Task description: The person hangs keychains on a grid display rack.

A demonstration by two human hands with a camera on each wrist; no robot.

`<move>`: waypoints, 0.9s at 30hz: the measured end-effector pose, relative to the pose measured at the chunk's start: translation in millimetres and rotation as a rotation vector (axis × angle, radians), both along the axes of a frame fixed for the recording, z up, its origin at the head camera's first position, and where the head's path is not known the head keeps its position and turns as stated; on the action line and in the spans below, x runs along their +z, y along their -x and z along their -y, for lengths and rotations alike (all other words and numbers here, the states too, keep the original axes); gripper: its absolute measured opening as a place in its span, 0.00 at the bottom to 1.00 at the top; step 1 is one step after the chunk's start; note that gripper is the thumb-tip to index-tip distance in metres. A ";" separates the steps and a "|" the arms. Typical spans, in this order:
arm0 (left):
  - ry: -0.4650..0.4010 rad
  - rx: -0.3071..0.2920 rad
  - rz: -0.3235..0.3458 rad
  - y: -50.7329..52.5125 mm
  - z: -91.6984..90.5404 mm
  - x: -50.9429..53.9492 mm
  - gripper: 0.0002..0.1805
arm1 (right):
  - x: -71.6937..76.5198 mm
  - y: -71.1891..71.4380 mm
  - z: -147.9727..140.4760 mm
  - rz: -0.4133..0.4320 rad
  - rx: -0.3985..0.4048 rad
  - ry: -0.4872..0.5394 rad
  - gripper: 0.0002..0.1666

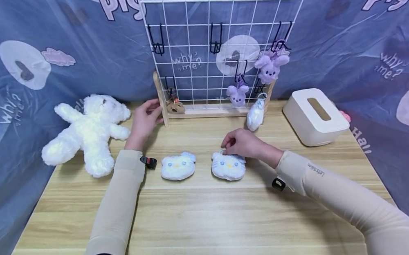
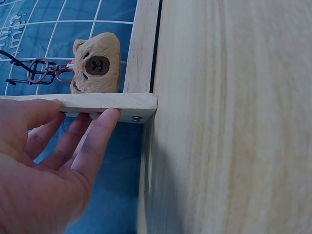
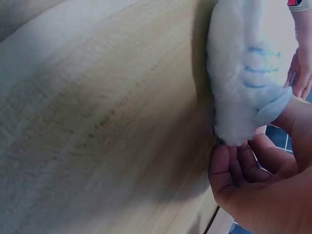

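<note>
The right hand [image 1: 243, 143] pinched the top edge of a white cat-faced plush [image 1: 228, 168], which lay on the wooden table [image 1: 214, 225] in front of the grid rack [image 1: 203, 112]. The left hand [image 1: 146, 120] was not gripping: its loosely extended fingers [image 2: 100, 141] touched the outer side of the rack's left post [image 1: 161, 99], beside a brown plush [image 2: 100, 61] that hung there. A matching plush [image 1: 178, 167] lay on the table to the left of the pinched plush, apart from it. On the rack's right side, 2 purple plushes [image 1: 270, 70] hung from black hooks [image 1: 215, 47], with a white-and-blue plush [image 1: 255, 115] below them. A tissue box [image 1: 309, 123] stood to the right of the rack
</note>
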State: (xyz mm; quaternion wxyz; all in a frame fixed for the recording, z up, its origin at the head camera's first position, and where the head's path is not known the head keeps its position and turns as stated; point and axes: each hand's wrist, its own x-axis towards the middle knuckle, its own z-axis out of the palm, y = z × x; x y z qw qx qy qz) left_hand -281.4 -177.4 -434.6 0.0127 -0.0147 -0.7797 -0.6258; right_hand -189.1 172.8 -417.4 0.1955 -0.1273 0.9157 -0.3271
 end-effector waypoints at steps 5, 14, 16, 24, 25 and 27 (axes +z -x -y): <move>-0.012 -0.006 0.011 -1.4 0.3 1.2 0.25 | -2.4 0.4 3.1 0.000 0.048 -0.036 0.09; 0.009 0.003 0.009 0.6 0.1 -0.6 0.24 | -3.0 -1.4 6.4 -0.025 0.055 -0.095 0.07; 0.010 0.008 0.012 0.9 -0.1 -0.7 0.24 | -2.8 -1.6 6.4 -0.033 0.055 -0.094 0.07; 0.006 0.002 0.004 0.9 0.1 -0.5 0.24 | -1.7 -1.1 5.0 -0.050 0.061 -0.098 0.06; 0.005 0.001 0.004 1.0 0.1 -0.4 0.24 | -1.9 -0.9 4.5 -0.048 0.059 -0.098 0.06; 0.006 0.001 0.006 1.2 -0.1 -0.4 0.24 | -2.1 -0.5 3.1 -0.043 0.052 -0.092 0.06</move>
